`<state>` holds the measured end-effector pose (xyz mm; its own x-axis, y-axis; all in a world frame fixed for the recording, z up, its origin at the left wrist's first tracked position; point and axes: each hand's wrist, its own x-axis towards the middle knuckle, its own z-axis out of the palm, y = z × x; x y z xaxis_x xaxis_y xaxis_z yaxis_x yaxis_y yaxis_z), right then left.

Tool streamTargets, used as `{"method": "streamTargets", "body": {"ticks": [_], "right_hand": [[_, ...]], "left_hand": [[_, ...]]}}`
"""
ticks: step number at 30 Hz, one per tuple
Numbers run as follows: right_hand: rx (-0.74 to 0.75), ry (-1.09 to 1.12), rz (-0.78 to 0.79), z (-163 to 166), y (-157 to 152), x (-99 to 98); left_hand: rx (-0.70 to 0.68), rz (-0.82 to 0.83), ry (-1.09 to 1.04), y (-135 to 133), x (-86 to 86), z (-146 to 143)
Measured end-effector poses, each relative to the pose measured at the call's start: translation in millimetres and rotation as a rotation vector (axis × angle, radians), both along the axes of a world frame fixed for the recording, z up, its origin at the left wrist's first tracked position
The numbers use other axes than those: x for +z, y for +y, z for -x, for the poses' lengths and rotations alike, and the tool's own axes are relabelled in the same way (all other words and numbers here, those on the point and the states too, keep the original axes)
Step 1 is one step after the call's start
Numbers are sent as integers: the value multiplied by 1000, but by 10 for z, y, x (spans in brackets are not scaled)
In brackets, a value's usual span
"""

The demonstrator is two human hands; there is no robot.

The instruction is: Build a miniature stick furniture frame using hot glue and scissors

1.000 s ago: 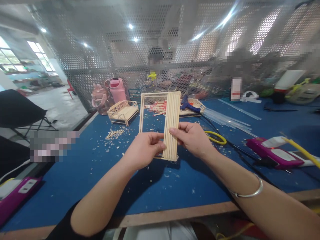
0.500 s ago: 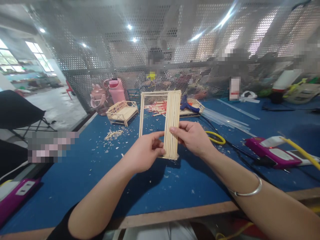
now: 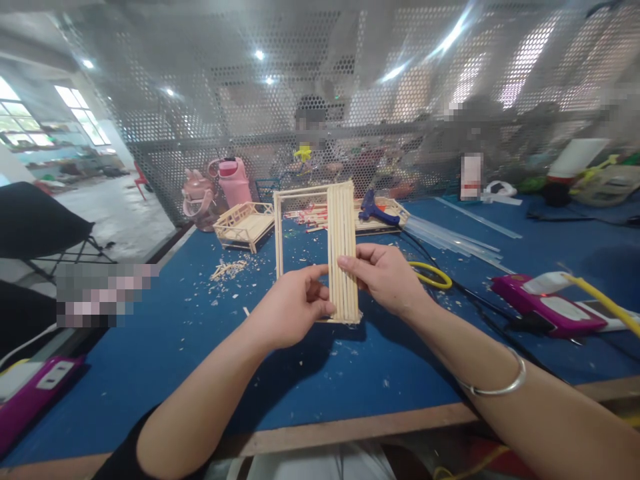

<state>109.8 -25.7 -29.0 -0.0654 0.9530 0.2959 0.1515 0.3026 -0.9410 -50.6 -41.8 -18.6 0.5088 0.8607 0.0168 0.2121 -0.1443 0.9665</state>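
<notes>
While it stands upright above the blue table mat (image 3: 150,347), the wooden stick frame (image 3: 343,240) is pinched at its lower end by both hands: left hand (image 3: 293,307) closed on the bottom rail, right hand (image 3: 387,277) on the packed sticks filling its right side. Checking alignment, I'd judge; such thin sticks call for a light, even grip.

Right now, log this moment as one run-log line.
left hand: grips stick frame | right hand: pinches same frame | frame: held above blue table | behind: glue gun
</notes>
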Motion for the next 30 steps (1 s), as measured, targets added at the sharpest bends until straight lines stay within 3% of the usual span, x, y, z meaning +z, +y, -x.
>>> {"method": "streamTargets", "body": {"ticks": [7, 12, 15, 19, 23, 28, 30], "right_hand": [[7, 13, 15, -13, 16, 16], [87, 23, 49, 67, -26, 21], [141, 41, 46, 119, -53, -8], [143, 2, -56, 138, -61, -52], [116, -104, -183, 143, -52, -99], [40, -330, -363, 175, -53, -158], [14, -345, -380, 183, -60, -171]], "left_hand": [[-27, 37, -15, 13, 15, 13], [145, -94, -60, 50, 25, 44], [210, -58, -115, 49, 25, 26], [238, -36, -129, 29, 42, 23], [220, -115, -113, 21, 79, 57], [427, -310, -190, 36, 72, 66], [432, -345, -225, 27, 66, 56]]}}
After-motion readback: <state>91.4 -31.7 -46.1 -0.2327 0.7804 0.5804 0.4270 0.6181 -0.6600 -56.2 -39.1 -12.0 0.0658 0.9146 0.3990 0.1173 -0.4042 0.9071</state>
